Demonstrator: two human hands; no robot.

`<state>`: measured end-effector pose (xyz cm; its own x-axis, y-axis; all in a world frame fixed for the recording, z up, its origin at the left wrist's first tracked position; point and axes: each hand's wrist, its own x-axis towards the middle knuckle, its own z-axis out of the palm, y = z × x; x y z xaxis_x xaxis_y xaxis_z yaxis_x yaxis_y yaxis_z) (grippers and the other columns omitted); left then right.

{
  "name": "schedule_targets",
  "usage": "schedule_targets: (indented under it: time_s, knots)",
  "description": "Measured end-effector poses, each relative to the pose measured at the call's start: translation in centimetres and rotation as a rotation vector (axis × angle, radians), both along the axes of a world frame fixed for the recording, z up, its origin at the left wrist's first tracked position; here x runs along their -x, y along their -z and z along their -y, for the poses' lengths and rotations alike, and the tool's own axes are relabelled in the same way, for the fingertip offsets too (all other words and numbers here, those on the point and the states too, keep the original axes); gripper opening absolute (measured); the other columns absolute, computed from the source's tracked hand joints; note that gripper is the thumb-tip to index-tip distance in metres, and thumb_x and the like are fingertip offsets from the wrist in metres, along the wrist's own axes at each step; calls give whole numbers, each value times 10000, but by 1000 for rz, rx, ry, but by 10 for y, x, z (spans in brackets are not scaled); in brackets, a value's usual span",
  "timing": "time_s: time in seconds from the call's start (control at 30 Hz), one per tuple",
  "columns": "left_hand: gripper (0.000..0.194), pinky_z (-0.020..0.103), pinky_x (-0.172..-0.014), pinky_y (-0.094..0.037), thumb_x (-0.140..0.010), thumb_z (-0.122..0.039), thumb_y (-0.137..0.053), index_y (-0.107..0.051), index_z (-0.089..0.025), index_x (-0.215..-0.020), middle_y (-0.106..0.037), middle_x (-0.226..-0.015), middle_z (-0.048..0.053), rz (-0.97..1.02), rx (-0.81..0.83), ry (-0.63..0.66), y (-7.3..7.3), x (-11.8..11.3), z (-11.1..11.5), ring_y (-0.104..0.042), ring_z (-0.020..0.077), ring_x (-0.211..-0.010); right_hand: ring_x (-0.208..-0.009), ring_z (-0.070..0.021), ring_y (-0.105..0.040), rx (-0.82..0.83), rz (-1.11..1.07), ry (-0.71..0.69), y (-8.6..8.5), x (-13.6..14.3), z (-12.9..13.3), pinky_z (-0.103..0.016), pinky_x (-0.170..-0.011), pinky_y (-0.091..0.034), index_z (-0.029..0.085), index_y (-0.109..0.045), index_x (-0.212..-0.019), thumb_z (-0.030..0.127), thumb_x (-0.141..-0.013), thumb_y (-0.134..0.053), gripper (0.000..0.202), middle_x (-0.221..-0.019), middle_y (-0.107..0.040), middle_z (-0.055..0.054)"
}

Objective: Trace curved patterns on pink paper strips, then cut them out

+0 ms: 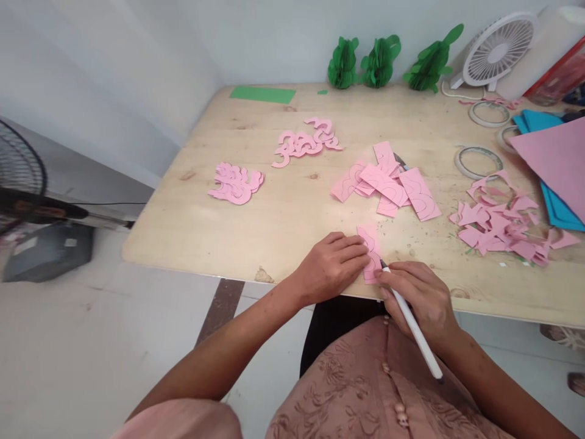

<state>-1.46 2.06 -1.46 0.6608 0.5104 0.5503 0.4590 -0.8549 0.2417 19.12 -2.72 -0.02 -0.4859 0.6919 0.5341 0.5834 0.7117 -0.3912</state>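
Observation:
Near the table's front edge lies a small pink paper strip (372, 272) with curved lines drawn on it. My left hand (331, 265) rests palm down over its left side, the fingers lying flat and holding it against the tabletop. In my right hand (423, 299) is a slim white pen (418, 338), gripped near its dark tip. That tip is at the strip's right edge; whether it touches the paper I cannot tell. Just beyond is a loose pile of pink paper rectangles (419, 195) with similar curved outlines, partly covering a dark object.
Pink cut-outs lie in a stack (235, 183) and a looser heap (304, 143). Pink scraps (503, 228) and tape rolls (479, 161) are on the right. Green paper figures (342, 64), a green strip (262, 94) and a white fan (498, 52) are along the back.

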Motion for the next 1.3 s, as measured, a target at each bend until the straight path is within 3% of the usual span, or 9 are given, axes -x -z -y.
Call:
schedule_targets:
  time_s: [1.3]
  knots:
    - [146,325,-852,-452,-932,-189,-487,-632,-172,-930,-710,-1002,50,-61,34,-10,-4,-1,1,-615,184,-1064,-825,-215,-657,-5,31,-31,2,-2,-1,-377,-762,-506,192,-640,-1016,74,-793,-587,257,-829,-729,-51]
